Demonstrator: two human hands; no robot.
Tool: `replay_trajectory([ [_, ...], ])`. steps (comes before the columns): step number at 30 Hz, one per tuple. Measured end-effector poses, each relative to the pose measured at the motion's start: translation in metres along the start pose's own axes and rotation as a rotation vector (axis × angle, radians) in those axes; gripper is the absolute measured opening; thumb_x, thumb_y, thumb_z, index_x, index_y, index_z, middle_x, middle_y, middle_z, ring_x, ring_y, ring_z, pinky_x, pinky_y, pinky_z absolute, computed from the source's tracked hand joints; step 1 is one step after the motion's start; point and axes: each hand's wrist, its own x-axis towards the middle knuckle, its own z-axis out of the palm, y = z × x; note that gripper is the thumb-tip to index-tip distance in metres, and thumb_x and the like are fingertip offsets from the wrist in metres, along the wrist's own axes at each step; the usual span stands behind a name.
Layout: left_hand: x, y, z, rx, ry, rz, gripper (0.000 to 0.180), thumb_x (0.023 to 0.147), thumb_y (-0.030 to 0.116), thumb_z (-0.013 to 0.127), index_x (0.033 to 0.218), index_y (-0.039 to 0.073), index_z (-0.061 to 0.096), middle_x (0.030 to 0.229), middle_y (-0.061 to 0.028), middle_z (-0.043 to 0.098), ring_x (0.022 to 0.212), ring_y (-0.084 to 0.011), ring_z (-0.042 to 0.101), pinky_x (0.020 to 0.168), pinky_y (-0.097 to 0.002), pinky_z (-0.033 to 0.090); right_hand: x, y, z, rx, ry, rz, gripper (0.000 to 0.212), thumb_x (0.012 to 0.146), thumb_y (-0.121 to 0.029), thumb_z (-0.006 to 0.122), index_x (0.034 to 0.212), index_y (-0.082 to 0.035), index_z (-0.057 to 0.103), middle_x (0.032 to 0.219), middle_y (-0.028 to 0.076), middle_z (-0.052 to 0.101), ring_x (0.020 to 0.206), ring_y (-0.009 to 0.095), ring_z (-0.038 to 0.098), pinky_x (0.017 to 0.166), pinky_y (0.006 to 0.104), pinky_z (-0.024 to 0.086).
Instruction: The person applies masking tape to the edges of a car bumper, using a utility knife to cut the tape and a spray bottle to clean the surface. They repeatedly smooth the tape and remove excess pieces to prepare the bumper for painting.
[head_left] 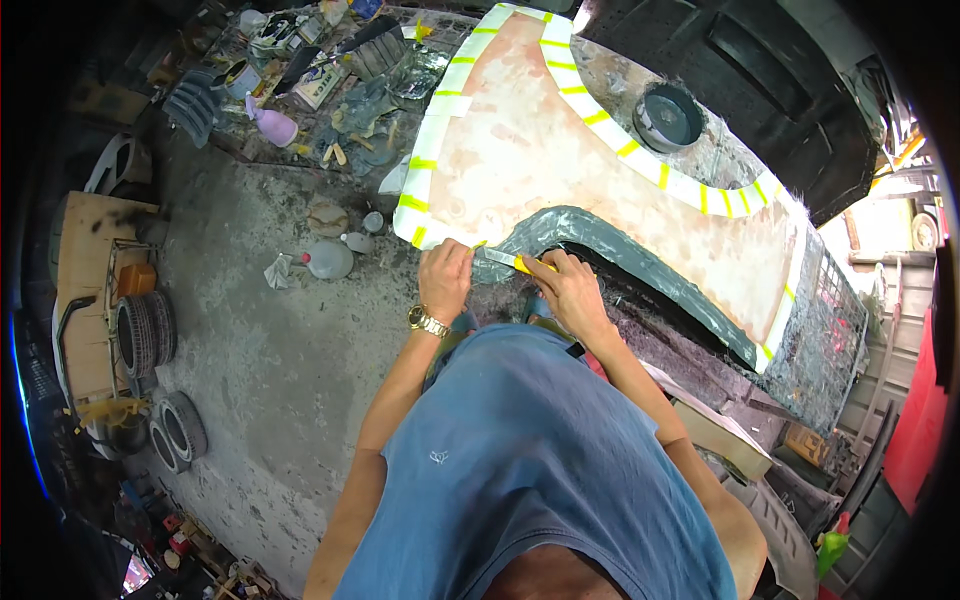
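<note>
A large fender-shaped panel [510, 115] in mottled beige lies across the bench, edged with white strips [430, 140] held by bits of yellow-green tape. Along its near curved edge runs a glossy dark grey band [570, 225]. My right hand [573, 292] grips a yellow utility knife [521, 264], its blade pointing left along the panel's near edge. Just left of the blade tip, my left hand [445, 275] has its fingers closed at the panel's near left corner. What those fingers pinch is too small to tell. A small yellow piece shows by their tips.
A grey round tub [669, 118] stands beyond the panel. Cluttered supplies and a pink spray bottle [271, 123] sit at the far left. A translucent jug [328, 259] stands on the concrete floor [270, 370]; tyres [145, 333] are farther left.
</note>
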Motion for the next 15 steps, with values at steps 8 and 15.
replay_trajectory([
  [8,0.0006,0.0008,0.0003,-0.087,0.027,-0.103,0.007,0.088,0.008,0.065,0.094,0.004,0.065,0.089,-0.0109,0.063,0.080,-0.0346,0.060,0.072,-0.0439,0.045,0.0085,0.0026,0.0017,0.005,-0.004,-0.041,0.037,0.088,-0.012,0.064,0.124,-0.019,0.067,0.104,0.005,0.061,0.092,0.024,0.058,0.076,0.0394,0.045],
  [15,-0.0048,-0.0071,-0.0014,-0.304,0.170,-0.260,0.011,0.091,0.008,0.065,0.094,-0.002,0.065,0.087,-0.0153,0.064,0.074,-0.0325,0.061,0.065,-0.0375,0.046,0.0081,0.0062,-0.0065,0.018,-0.053,-0.079,0.037,0.089,-0.010,0.064,0.125,-0.017,0.066,0.105,0.007,0.061,0.095,0.025,0.059,0.079,0.0390,0.046],
])
